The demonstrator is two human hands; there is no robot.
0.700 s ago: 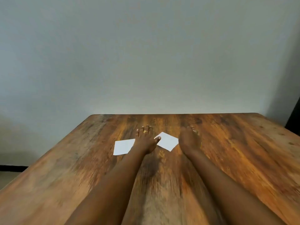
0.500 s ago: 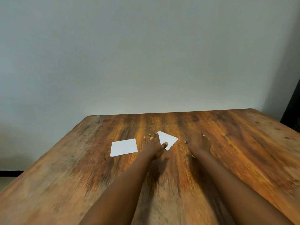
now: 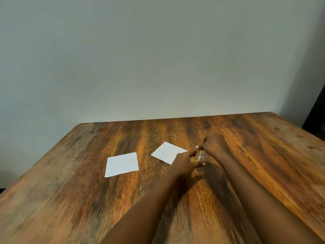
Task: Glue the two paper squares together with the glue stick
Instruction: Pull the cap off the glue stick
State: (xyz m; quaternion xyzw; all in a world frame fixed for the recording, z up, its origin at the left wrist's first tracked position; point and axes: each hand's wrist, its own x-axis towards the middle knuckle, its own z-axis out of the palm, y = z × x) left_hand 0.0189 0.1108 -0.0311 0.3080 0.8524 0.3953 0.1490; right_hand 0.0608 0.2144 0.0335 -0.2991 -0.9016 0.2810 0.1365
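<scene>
Right of the papers, just above the wooden table (image 3: 88, 199), both hands now meet on the glue stick (image 3: 201, 155). The right hand (image 3: 213, 146) has lifted it, fingers curled round its upper end. The left hand (image 3: 183, 162) has left the right paper square (image 3: 166, 152) and appears to pinch the lower end. Judged step: uncapping, with no glue applied yet. The left paper square (image 3: 122, 164) lies flat, apart from its partner. The stick's label is yellow and white; its writing is too blurred to read.
</scene>
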